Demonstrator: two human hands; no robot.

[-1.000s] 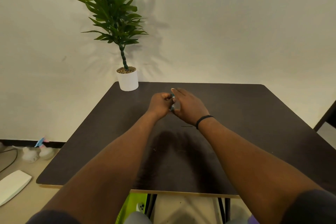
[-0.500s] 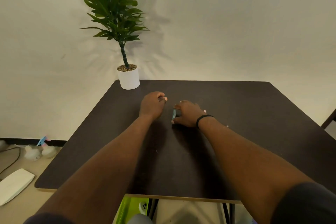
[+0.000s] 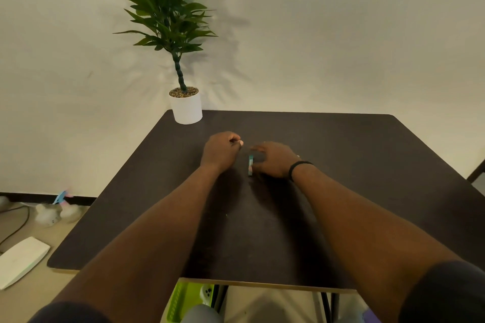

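Note:
A small flat teal and pink object [image 3: 250, 164] stands on edge on the dark table [image 3: 354, 165]. My right hand [image 3: 274, 160], with a black band on its wrist, holds the object from the right between thumb and fingers. My left hand [image 3: 221, 151] rests on the table a little to the left of it, fingers curled into a loose fist. A pale spot shows at the left hand's fingertips; I cannot tell whether it is a nail or a small held piece.
A white pot with a green plant [image 3: 185, 109] stands at the table's far left corner against the wall. On the floor to the left lie a white flat device [image 3: 21, 259], cables and small toys [image 3: 56, 211]. A green bin [image 3: 183, 301] sits under the near table edge.
My hands were joined on the object above the table a second ago. They have parted; the right hand brought the object down onto the table and the left moved off to the left.

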